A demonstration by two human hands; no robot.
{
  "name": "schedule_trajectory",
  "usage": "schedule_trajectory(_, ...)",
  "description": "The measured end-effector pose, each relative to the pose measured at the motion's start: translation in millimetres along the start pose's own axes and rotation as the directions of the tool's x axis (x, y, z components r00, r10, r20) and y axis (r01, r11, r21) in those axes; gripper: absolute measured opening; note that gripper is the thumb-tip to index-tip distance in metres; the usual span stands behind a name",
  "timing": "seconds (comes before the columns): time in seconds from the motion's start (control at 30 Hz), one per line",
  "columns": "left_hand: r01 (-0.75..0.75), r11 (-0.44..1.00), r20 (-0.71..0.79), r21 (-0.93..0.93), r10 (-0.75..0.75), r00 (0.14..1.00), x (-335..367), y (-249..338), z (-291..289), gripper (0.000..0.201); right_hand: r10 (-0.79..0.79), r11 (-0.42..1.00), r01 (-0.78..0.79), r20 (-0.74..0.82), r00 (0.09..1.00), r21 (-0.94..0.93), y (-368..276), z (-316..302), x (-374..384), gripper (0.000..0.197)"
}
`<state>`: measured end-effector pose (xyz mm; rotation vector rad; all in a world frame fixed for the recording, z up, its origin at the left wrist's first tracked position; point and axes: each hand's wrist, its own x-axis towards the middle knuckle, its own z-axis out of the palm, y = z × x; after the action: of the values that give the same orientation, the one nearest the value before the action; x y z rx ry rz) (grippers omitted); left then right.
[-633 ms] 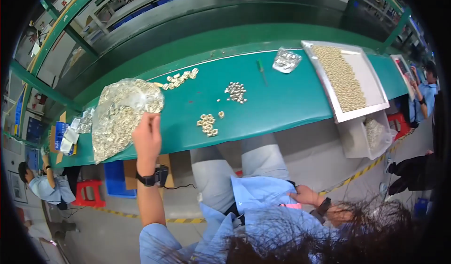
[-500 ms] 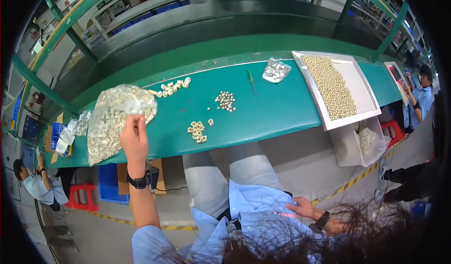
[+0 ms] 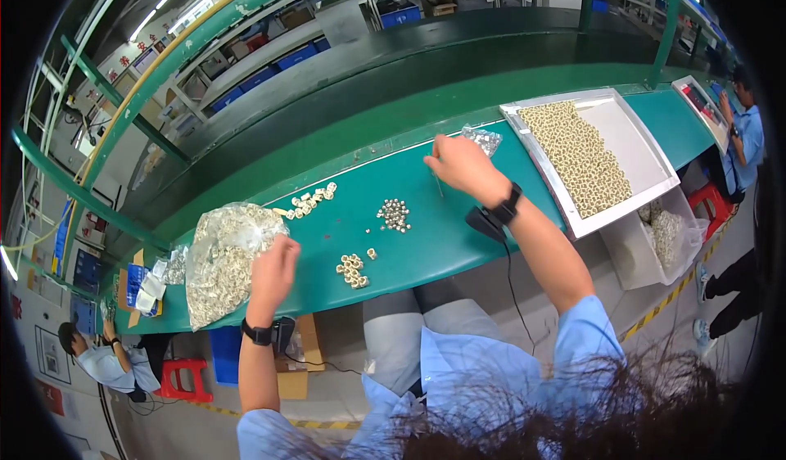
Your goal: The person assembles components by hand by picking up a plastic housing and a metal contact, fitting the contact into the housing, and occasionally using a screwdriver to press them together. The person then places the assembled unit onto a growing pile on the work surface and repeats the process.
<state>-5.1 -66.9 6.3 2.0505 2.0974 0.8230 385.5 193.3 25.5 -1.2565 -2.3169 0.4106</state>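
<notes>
We see a factory workshop: small parts (image 3: 395, 214) on a long green table (image 3: 442, 243), shelves (image 3: 304, 33) with blue bins (image 3: 296, 56) at the top, striped floor tape (image 3: 655, 311) at lower right.

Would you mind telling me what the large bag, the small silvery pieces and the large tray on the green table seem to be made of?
Large bag: probably clear plastic film; glossy, wrinkled and see-through.
Small silvery pieces: likely metal, polished-looking with bright glints.
Large tray: perhaps metal or plastic; pale and smooth, which settles neither.
</notes>
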Motion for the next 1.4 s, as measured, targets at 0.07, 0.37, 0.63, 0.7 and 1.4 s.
schedule_trajectory(0.07,0.031,0.985,-0.047,-0.168,-0.04,0.998,13.0,6.9,-12.4,0.023,0.052,0.991,-0.05,0.016,0.999,-0.123,16.8,35.6,30.9,0.035)
schedule_trajectory(0.37,0.359,0.237,0.404,-0.903,0.177,0.898,89.7,22.9,74.6,0.038,-0.079,0.63,-0.194,0.311,0.947,0.752,-17.4,7.3,30.7,0.009)
schedule_trajectory(0.63,0.53,0.232,0.577,-0.816,0.276,0.768,71.2,22.8,69.6,0.055,-0.352,0.452,0.271,-0.109,0.93,0.85,-61.7,19.4,-11.3,0.013)
schedule_trajectory(0.7,0.534,0.267,0.595,-0.803,0.286,0.751,72.7,27.9,67.3,0.057,-0.401,0.457,0.318,-0.127,0.907,0.83,-57.2,20.7,-8.7,0.012)
schedule_trajectory(1.4,0.422,0.434,0.445,-0.795,-0.054,0.894,60.8,48.1,74.0,0.056,-0.534,0.699,0.631,-0.341,0.774,0.337,-66.1,44.8,-37.8,0.034)
